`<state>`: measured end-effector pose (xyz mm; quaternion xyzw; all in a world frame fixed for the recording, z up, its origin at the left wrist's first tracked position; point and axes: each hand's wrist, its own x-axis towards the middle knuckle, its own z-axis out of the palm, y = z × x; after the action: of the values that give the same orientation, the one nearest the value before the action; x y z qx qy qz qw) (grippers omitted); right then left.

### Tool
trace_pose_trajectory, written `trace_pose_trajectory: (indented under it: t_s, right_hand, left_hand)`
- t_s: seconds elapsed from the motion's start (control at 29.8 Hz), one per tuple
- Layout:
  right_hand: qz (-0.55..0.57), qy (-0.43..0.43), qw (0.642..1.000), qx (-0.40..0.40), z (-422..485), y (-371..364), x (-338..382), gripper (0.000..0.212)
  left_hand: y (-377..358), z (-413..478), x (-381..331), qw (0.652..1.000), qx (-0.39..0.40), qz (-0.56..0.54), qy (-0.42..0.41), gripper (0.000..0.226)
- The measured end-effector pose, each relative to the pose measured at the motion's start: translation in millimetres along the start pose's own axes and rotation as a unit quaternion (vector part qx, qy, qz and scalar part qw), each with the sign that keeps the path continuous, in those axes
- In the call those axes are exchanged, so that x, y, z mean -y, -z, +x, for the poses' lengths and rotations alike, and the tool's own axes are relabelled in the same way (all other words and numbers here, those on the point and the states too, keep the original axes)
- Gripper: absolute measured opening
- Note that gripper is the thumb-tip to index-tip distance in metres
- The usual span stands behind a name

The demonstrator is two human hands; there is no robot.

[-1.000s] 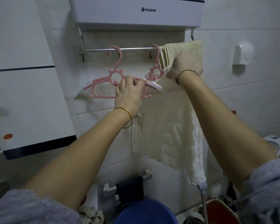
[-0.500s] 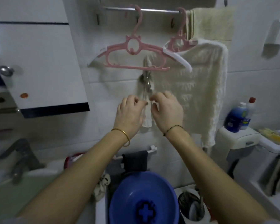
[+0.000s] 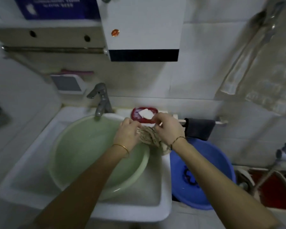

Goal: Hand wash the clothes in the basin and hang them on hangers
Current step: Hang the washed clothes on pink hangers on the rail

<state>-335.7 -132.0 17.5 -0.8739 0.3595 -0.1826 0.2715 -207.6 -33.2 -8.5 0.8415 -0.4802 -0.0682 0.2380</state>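
A pale green basin [image 3: 73,156] holding cloudy water sits in the white sink [image 3: 23,162]. At the basin's far right rim lies a bunched beige striped garment [image 3: 149,135]. My left hand [image 3: 127,133] grips its left end and my right hand [image 3: 168,128] grips its right end. A cream garment [image 3: 261,76] hangs at the upper right, blurred; its hanger is out of view.
A grey tap [image 3: 100,100] stands behind the basin. A red soap dish [image 3: 144,114] with white soap sits just beyond my hands. A blue basin [image 3: 203,177] is right of the sink, a dark cloth [image 3: 199,128] on a rail above it. A white cabinet [image 3: 143,28] overhangs.
My view has dropped from the rail with the pink hangers down to the sink. Both hands left the hung cream garment and now hold the striped garment at the basin's rim.
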Motion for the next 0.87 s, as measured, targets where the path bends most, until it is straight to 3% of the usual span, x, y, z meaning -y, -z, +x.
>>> trace_pose_trajectory:
  t_s: [0.07,0.17,0.24,0.3,0.4,0.57,0.64,0.77,0.84,0.87]
  right_hand:
    - [-0.068,-0.012,0.997,0.042,9.7,-18.8,-2.4,0.045]
    - [-0.223,-0.073,0.958,0.163,15.1,-44.8,-15.5,0.077]
    - [-0.262,-0.109,0.941,0.186,13.1,-65.0,-26.5,0.092]
    - [-0.295,-0.123,0.936,0.147,11.6,-79.1,-34.7,0.09]
    - [-0.278,-0.137,0.946,0.096,15.6,-84.2,-41.6,0.058]
    - [-0.036,-0.216,0.976,0.005,12.7,-53.2,-45.9,0.009]
    - [0.096,-0.252,0.961,-0.061,4.9,-25.0,-46.0,0.021]
    - [0.372,-0.3,0.867,-0.137,-10.3,31.9,-51.6,0.019]
    - [0.481,-0.32,0.808,-0.117,-17.8,54.8,-60.6,0.009]
    - [0.535,-0.333,0.769,-0.108,-23.0,64.9,-63.3,0.015]
  left_hand:
    - [3.8,3.2,19.4,1.0,0.02,-0.001,0.013,0.034]
    - [5.1,10.8,33.4,0.998,0.063,-0.008,0.008,0.035]
    - [3.4,17.2,37.6,0.996,0.091,-0.011,0.0,0.037]
    - [-0.1,23.7,38.3,0.994,0.109,-0.021,-0.011,0.039]
    - [-3.4,30.1,35.2,0.99,0.133,-0.023,-0.034,0.041]
    - [-2.8,38.9,18.9,0.982,0.15,-0.077,-0.08,0.036]
    - [-1.8,40.2,3.4,0.973,0.158,-0.124,-0.111,0.038]
    - [-2.6,34.5,-46.0,0.946,0.199,-0.178,-0.183,0.059]
    - [-4.1,29.8,-72.9,0.922,0.248,-0.187,-0.232,0.083]
    - [-6.5,27.1,-85.1,0.909,0.272,-0.176,-0.264,0.094]
